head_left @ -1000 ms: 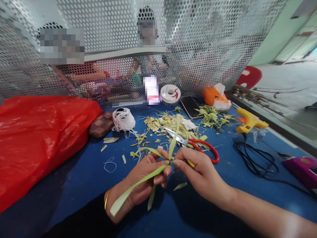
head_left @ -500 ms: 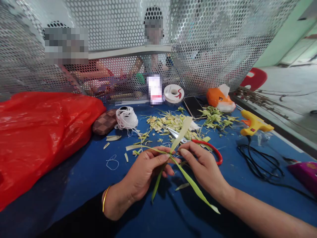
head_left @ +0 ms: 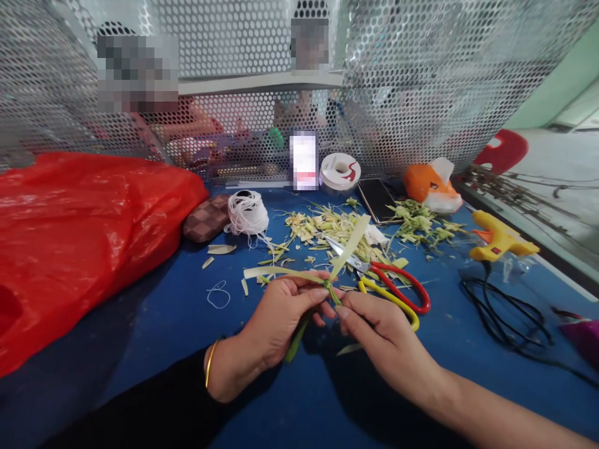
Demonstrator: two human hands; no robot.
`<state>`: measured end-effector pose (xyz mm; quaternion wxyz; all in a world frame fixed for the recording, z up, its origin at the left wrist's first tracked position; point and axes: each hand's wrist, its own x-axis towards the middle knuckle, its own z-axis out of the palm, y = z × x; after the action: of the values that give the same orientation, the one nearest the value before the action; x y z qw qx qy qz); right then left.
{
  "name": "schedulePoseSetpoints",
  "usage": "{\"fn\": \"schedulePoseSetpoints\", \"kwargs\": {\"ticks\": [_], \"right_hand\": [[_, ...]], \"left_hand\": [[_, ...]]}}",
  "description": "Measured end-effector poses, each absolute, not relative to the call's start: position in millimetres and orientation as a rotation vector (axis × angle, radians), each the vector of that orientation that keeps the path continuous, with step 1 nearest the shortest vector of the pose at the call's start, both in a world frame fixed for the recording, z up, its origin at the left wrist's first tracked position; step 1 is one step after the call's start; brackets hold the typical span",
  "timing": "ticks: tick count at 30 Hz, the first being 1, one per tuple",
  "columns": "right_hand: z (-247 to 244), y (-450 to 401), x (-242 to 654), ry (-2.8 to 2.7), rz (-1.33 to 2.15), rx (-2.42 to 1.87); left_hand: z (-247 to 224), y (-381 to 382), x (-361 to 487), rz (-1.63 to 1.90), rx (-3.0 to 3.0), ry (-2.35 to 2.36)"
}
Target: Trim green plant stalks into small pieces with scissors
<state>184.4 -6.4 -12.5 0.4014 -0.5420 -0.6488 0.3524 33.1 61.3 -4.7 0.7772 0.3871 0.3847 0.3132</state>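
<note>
Between my hands is a bundle of green leaf strips (head_left: 349,248), crossed in a small knot-like centre. My left hand (head_left: 281,318) pinches the strips at that centre between thumb and fingers. One pale strip points left, another rises up and right, and a darker green one hangs below the palm. My right hand (head_left: 381,327) is closed on the strip that runs down and right from the centre; most of that strip is hidden by the hand. Just beyond my right hand lie scissors (head_left: 397,284) with one red and one yellow handle, blades on the leaf scraps.
Leaf scraps (head_left: 322,227) spread behind the hands. A white string ball (head_left: 248,215), checkered pouch (head_left: 206,219) and red plastic bag (head_left: 93,231) lie left. Ribbon spool (head_left: 340,169), phone (head_left: 377,201), tissue pack (head_left: 433,187) and yellow glue gun (head_left: 503,237) sit right. People show behind perforated metal.
My right hand has moved from beside the knot to grip the lower-right strip, which no longer sticks out freely. The whole view has shifted slightly, revealing the scissors' yellow handle.
</note>
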Motion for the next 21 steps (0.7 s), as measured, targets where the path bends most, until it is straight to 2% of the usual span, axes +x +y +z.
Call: {"fn": "schedulePoseSetpoints", "kwargs": {"ticks": [21], "right_hand": [[-12.7,-11.4,177.1,-2.012,0.632,-1.309]], "left_hand": [[-15.1,45.1,38.3,0.774,0.756,0.903]]}}
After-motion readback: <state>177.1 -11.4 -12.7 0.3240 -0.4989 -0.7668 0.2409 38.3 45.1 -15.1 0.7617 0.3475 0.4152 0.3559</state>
